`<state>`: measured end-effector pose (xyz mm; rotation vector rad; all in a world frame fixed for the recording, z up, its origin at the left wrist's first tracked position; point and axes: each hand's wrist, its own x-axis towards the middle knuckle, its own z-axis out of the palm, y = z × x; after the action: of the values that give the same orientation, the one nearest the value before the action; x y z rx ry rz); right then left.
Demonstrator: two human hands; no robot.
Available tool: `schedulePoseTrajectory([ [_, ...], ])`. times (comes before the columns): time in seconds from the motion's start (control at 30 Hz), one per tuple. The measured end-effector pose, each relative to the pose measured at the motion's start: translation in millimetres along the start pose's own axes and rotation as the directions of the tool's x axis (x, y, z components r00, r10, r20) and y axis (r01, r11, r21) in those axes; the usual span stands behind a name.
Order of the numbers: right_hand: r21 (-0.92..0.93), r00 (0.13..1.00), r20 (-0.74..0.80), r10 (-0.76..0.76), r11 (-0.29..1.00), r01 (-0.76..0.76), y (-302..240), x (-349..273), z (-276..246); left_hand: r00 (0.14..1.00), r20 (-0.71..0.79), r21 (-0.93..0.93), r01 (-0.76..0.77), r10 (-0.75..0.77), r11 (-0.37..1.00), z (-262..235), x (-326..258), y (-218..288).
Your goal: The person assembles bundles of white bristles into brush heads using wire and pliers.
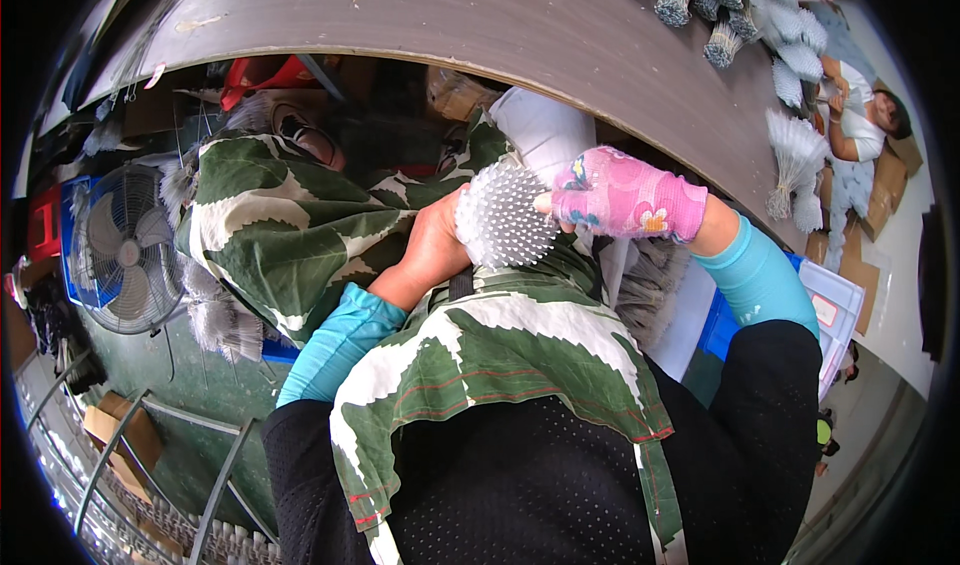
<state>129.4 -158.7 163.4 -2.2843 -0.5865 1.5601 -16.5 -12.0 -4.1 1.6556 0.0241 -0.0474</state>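
My left hand (432, 240) is bare and wrapped round the side of a thick, round bundle of thin rods (508, 215). The bundle faces up, showing many small pale, shiny tips packed close together. A pink flowered fingerless glove covers my right hand (630, 195). Its thumb and fingers are drawn together at the bundle's right edge; whatever they pinch is too small or hidden to make out. Both hands are above my lap, over a green and white leaf-patterned apron (300, 225).
A brown worktable (450, 15) curves across the front, with several wire bundles (690, 0) and white bristly bundles (795, 155) at its right. A standing fan (128, 250) is at left, near a metal rack (215, 485). A white crate (830, 310) lies right. Another person (862, 115) sits far right.
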Motion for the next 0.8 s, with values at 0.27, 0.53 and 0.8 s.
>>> schedulePoseTrajectory([
  [0.27,0.349,0.989,0.128,0.075,0.930,-0.116,15,-18,2,0.998,-0.024,0.048,-0.058,0.059,0.997,-2,1,-8],
  [0.53,0.347,0.986,0.136,0.101,0.927,-0.143,22,-19,17,0.997,-0.024,0.112,-0.071,0.074,0.991,-3,1,-6],
  [0.8,0.246,0.996,0.091,-0.015,0.969,-0.008,27,-16,23,0.997,-0.024,0.105,-0.076,0.079,0.992,-3,1,-6],
])
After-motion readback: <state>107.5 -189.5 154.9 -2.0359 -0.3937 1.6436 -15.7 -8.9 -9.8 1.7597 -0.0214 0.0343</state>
